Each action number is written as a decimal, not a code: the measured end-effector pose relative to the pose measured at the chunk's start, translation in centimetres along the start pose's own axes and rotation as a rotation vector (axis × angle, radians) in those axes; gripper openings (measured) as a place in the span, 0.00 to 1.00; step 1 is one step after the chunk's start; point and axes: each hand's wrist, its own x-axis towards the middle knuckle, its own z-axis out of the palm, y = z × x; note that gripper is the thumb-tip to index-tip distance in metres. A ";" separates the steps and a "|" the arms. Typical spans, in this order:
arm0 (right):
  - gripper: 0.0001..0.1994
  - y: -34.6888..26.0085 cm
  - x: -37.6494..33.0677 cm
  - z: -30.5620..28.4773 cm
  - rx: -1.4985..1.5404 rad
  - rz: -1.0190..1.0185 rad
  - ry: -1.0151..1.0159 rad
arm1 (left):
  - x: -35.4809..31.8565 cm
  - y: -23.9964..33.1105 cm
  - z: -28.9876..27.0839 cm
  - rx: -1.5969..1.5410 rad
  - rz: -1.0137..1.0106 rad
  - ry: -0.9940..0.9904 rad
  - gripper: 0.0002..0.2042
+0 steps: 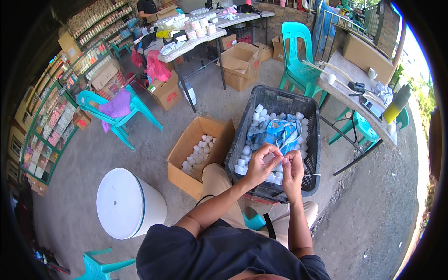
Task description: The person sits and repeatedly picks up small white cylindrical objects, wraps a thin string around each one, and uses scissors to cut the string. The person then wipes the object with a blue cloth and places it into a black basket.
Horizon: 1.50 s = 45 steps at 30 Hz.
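Close together, fingers point(269, 149) above black crate point(313, 140)

Floor point(361, 200): grey, rough toward the right.
Back wall point(276, 21): brown blocks.
Shelves point(99, 21): packed rows of small goods, upper left.
Cabinet point(49, 133): green-framed, stocked, far left.
Back counter point(198, 43): pale top, dark legs.
Right counter point(344, 93): worn pale top.
Chairs point(297, 39): green plastic, one at left draped with purple cloth point(115, 105).
Light: bright daylight on the right, over greenery point(425, 99).
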 end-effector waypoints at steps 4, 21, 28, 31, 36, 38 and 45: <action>0.06 -0.9 0.3 -0.2 -0.094 -0.046 -0.026 | -0.2 -0.1 -0.2 -0.059 -0.099 -0.033 0.07; 0.04 -1.1 0.4 -1.7 -0.264 -0.146 -0.040 | -1.0 -1.2 1.4 -0.233 -0.395 -0.006 0.07; 0.03 -1.3 0.9 -2.1 -0.360 -0.219 -0.066 | -0.1 0.5 1.1 -0.164 -0.414 -0.026 0.07; 0.03 -1.4 0.8 -2.2 -0.465 -0.249 -0.053 | -0.1 0.5 1.0 -0.002 -0.330 -0.069 0.06; 0.02 -1.7 -0.1 -2.5 -0.458 -0.200 -0.055 | -0.7 0.7 1.6 0.125 -0.113 -0.062 0.06; 0.03 -1.9 -0.5 -2.6 -0.443 -0.168 -0.073 | -0.9 0.2 1.8 -0.067 -0.225 -0.121 0.06; 0.07 -4.2 -1.1 -2.3 -0.097 0.163 -0.170 | -1.9 0.9 1.4 -0.683 -0.612 -0.162 0.09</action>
